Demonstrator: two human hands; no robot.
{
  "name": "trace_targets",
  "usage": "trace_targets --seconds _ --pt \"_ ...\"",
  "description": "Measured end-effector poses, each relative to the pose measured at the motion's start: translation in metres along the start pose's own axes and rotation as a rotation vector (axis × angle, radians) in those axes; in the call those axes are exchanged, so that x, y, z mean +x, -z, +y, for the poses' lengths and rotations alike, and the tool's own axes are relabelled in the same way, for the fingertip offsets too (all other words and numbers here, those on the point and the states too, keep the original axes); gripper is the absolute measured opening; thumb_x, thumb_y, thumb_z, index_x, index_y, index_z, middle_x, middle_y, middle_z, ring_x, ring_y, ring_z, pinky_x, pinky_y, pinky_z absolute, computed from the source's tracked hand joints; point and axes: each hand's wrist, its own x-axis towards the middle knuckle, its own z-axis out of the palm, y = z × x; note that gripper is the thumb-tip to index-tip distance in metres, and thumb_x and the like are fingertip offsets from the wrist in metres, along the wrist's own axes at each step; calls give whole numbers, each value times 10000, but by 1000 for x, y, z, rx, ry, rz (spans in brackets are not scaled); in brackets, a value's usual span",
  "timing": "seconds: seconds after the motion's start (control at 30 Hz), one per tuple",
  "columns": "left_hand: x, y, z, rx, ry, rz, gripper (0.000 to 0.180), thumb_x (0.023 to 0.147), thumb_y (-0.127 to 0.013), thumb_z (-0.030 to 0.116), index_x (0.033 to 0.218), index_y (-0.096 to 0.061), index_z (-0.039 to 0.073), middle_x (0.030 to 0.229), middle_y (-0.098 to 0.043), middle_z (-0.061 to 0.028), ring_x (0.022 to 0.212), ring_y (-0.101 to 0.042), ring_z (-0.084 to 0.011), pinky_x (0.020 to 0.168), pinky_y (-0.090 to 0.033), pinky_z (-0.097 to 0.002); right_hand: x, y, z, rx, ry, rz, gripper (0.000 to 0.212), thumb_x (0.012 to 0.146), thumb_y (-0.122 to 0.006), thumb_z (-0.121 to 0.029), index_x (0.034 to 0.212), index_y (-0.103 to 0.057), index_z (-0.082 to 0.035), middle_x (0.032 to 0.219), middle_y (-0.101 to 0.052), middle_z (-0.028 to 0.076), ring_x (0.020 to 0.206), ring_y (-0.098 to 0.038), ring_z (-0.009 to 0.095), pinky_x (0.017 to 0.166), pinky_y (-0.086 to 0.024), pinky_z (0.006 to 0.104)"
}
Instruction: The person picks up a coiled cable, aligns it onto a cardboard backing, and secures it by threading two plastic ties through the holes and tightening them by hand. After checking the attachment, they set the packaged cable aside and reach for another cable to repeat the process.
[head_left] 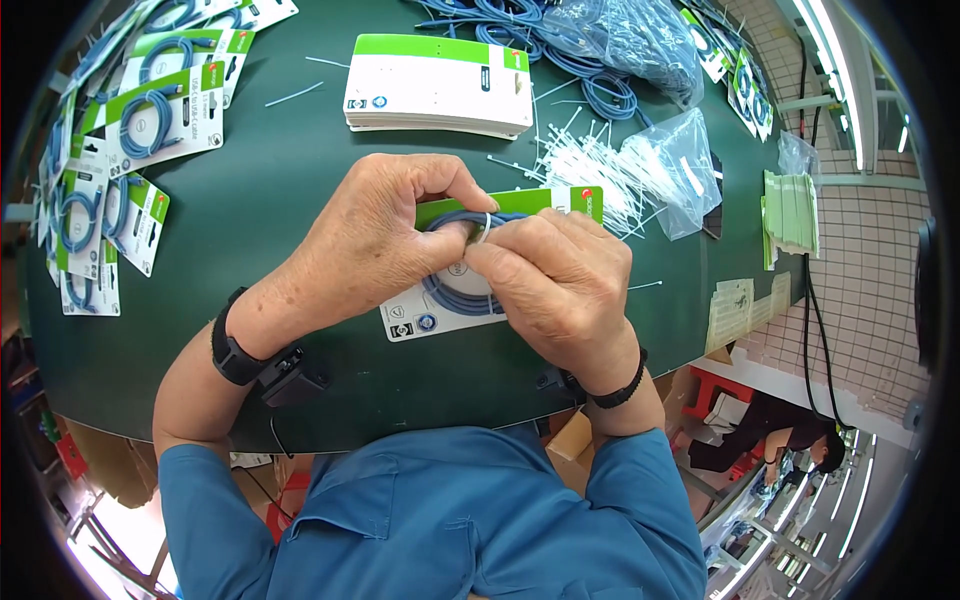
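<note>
"Blue cable (462, 302) lay where in the head view?"
"Mid-frame, coiled on a green-and-white card (405, 306); a white tie (487, 228) looped its upper part."
"And the fingers?"
"Right hand (565, 280) pinched the tie, thumb against forefinger; left hand (370, 235) curved narrowly about the cable's top, its grip impossible to tell; a card stack (435, 95) sat at upper centre, loose ties (595, 180) at upper right."

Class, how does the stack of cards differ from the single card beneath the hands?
The stack is thick, made of many cards; the single card is thin. The stack's top bears no cable, while the single card has a coiled blue cable on it. Both show white with green bands.
</note>
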Motion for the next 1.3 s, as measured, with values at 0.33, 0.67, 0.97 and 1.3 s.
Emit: trace_targets --seconds 0.33,0.67,0.97,1.3 --pt "-4 8 9 29 -118 108 195 796 -681 -99 970 -735 -30 963 -753 -78 917 -714 -150 871 -575 -282 -8 19 38 336 -347 600 99 921 -746 55 997 -690 24 986 -750 110 732 -616 64 634 -491 189" --pt "-7 6 28 45 -186 65 242 737 -653 -107 942 -744 -15 954 -760 -99 912 -724 -180 865 -568 -286 -18 -24 62 729 -154 86 276 992 -698 -173 1183 -736 23 1052 -732 99 885 -682 133 768 -555 246" --pt "-8 5 28 27 -159 73 255 718 -645 -131 925 -738 -16 936 -758 -94 925 -729 -192 868 -565 -288 -21 -19 44 1260 -537 -46 532 939 -730 -446 1187 -745 24 1122 -711 140 953 -704 177 814 -571 291" --pt "-11 1 23 -28 -109 -20 299 725 -650 -141 981 -736 -13 975 -752 -95 934 -730 -188 866 -566 -287 -18 -21 59 677 -293 -45 201 856 -784 -212 897 -695 -36 842 -651 55 733 -635 156 599 -482 287"
